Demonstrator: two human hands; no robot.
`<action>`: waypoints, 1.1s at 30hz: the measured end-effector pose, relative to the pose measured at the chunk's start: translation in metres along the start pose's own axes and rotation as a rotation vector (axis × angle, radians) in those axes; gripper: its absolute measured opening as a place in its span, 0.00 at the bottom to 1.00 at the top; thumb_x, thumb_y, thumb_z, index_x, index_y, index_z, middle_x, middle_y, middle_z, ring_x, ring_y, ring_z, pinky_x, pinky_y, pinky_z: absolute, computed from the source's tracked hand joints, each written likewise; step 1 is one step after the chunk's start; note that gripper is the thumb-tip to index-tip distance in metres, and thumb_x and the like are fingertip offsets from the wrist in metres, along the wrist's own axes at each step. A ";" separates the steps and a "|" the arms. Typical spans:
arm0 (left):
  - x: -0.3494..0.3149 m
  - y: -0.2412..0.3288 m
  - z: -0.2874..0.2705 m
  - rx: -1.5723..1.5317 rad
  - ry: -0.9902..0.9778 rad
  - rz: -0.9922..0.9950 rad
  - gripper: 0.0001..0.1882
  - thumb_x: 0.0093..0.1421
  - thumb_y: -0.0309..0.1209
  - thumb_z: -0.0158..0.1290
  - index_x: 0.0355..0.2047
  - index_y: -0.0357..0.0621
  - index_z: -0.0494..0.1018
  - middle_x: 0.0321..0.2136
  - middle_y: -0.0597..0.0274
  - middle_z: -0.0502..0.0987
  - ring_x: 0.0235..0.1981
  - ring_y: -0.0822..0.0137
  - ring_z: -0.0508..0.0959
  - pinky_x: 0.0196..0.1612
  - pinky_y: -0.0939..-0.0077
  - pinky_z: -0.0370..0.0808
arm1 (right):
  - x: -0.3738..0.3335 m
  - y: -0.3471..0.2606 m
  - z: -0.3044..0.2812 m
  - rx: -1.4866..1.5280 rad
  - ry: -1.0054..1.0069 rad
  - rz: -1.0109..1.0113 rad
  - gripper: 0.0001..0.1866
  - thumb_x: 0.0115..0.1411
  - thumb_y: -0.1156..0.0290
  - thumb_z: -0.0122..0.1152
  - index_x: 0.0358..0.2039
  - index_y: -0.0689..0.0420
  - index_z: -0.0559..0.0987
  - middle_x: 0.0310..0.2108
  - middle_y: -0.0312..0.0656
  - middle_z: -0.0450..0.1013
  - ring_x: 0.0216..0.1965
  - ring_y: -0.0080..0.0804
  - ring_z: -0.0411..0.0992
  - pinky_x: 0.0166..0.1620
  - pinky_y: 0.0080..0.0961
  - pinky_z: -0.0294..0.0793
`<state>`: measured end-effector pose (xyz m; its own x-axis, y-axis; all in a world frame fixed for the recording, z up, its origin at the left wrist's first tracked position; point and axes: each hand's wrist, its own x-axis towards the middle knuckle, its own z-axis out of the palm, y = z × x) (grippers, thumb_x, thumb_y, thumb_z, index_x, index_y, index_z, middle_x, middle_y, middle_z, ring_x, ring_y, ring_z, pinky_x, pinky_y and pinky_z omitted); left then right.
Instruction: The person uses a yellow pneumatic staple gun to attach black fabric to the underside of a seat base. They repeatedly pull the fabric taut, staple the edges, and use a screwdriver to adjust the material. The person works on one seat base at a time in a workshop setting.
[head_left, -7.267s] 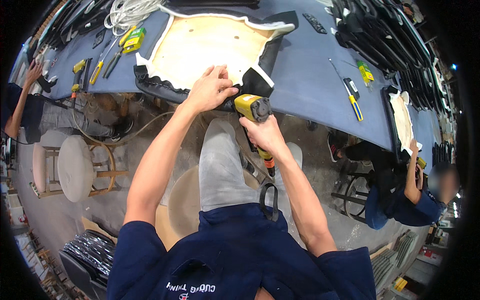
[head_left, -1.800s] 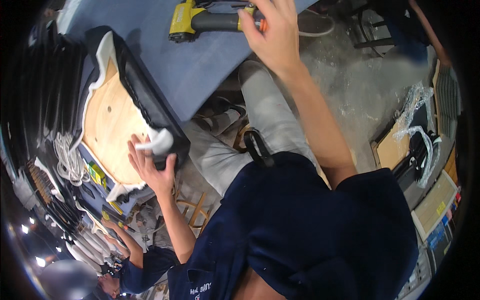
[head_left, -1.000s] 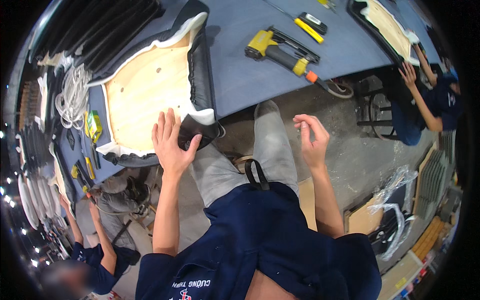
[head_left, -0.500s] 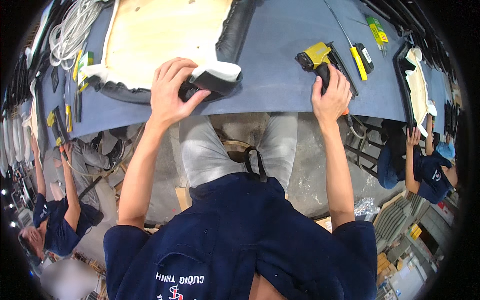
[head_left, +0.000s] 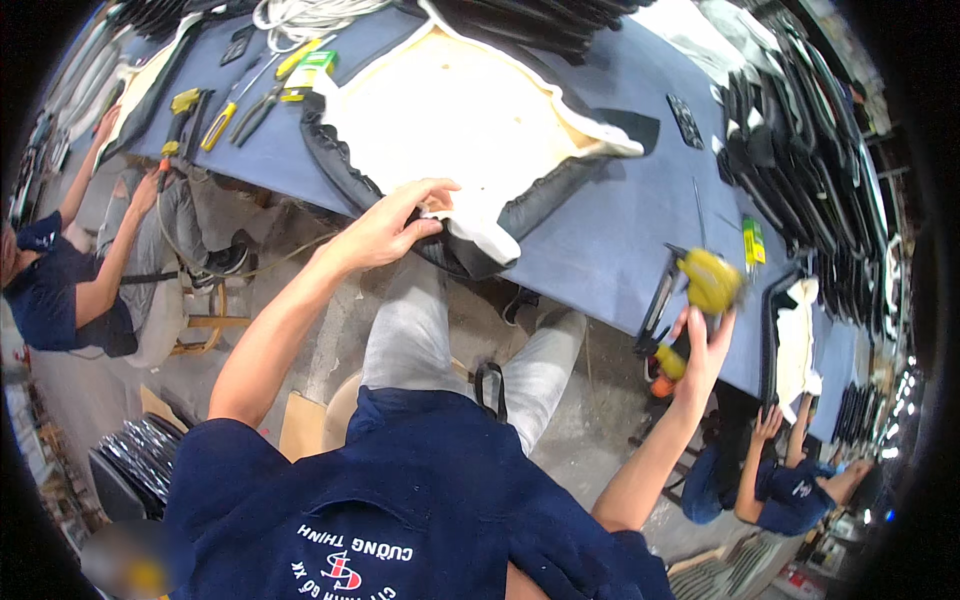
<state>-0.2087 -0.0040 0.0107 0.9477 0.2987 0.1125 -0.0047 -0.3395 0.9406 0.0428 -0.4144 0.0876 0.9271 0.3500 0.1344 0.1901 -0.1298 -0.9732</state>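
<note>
In front of me a wooden seat panel (head_left: 440, 110) lies with its pale board up, wrapped at the edges in black cover material with white lining. My left hand (head_left: 395, 225) is at its near corner, thumb and fingers closed on the black cover (head_left: 460, 255). A white flap of lining (head_left: 487, 238) sticks out beside the fingers. Off to the right, my right hand (head_left: 705, 350) holds a yellow and black staple gun (head_left: 710, 280) by its grip, raised near the table's front edge. The gun is slightly blurred, and its orange hose fitting shows below the hand.
Behind the gun, a thin screwdriver (head_left: 698, 210) and a green-yellow box (head_left: 753, 242) lie on the blue-grey table (head_left: 610, 240). Pliers (head_left: 258, 115), another screwdriver (head_left: 220, 125) and coiled hose (head_left: 310, 15) lie left. Black covers (head_left: 800, 150) are stacked right. Co-workers sit at both sides.
My view has swung round. The staple gun, resting on the table under my right hand before, is now lifted and turned in its grip. My left hand stays at the panel's near corner.
</note>
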 end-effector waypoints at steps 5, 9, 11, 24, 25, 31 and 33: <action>0.007 0.003 -0.030 0.652 -0.201 0.262 0.39 0.59 0.44 0.73 0.68 0.49 0.73 0.74 0.51 0.69 0.82 0.46 0.56 0.84 0.36 0.45 | -0.107 -0.003 0.071 0.413 -0.351 0.176 0.31 0.60 0.73 0.67 0.64 0.64 0.72 0.29 0.35 0.73 0.33 0.26 0.74 0.41 0.30 0.77; 0.042 -0.016 -0.012 0.655 -0.262 0.403 0.36 0.59 0.52 0.72 0.62 0.48 0.78 0.71 0.55 0.72 0.80 0.47 0.61 0.82 0.31 0.46 | -0.157 0.054 0.107 -0.020 -0.429 0.243 0.23 0.59 0.74 0.70 0.56 0.61 0.81 0.32 0.36 0.81 0.33 0.26 0.79 0.41 0.29 0.79; 0.048 -0.024 -0.005 0.600 -0.244 0.451 0.26 0.62 0.48 0.70 0.52 0.42 0.83 0.64 0.55 0.78 0.76 0.47 0.68 0.82 0.37 0.53 | -0.156 0.037 0.151 -0.206 -0.376 -0.129 0.27 0.52 0.73 0.74 0.54 0.60 0.82 0.32 0.41 0.84 0.30 0.27 0.82 0.39 0.27 0.82; 0.038 -0.027 0.008 0.445 -0.109 0.240 0.20 0.61 0.44 0.71 0.37 0.38 0.83 0.56 0.60 0.83 0.66 0.47 0.79 0.76 0.47 0.70 | -0.133 0.041 0.215 -0.249 -0.553 0.030 0.21 0.55 0.77 0.75 0.50 0.63 0.81 0.32 0.49 0.83 0.32 0.44 0.86 0.39 0.33 0.83; 0.039 -0.027 0.009 0.443 -0.098 0.254 0.20 0.61 0.44 0.71 0.38 0.38 0.83 0.56 0.60 0.83 0.66 0.47 0.79 0.76 0.47 0.70 | -0.130 0.036 0.219 -0.272 -0.549 0.020 0.21 0.56 0.77 0.75 0.49 0.63 0.81 0.33 0.49 0.83 0.33 0.46 0.86 0.40 0.34 0.82; 0.040 -0.029 0.009 0.486 -0.104 0.289 0.20 0.61 0.44 0.71 0.38 0.38 0.82 0.56 0.60 0.82 0.65 0.47 0.79 0.75 0.48 0.71 | -0.135 0.052 0.218 -0.294 -0.489 0.171 0.21 0.58 0.69 0.80 0.48 0.66 0.83 0.35 0.52 0.84 0.36 0.53 0.85 0.43 0.42 0.82; 0.041 -0.023 0.005 0.475 -0.149 0.260 0.21 0.62 0.45 0.71 0.40 0.38 0.82 0.58 0.59 0.81 0.68 0.47 0.77 0.75 0.48 0.71 | -0.139 0.065 0.221 -0.288 -0.414 0.171 0.21 0.59 0.67 0.81 0.46 0.67 0.84 0.35 0.52 0.84 0.37 0.52 0.85 0.44 0.42 0.83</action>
<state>-0.1684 0.0112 -0.0083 0.9695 0.0346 0.2425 -0.1320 -0.7600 0.6364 -0.1453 -0.2669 -0.0352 0.7583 0.6311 -0.1632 0.1826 -0.4461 -0.8762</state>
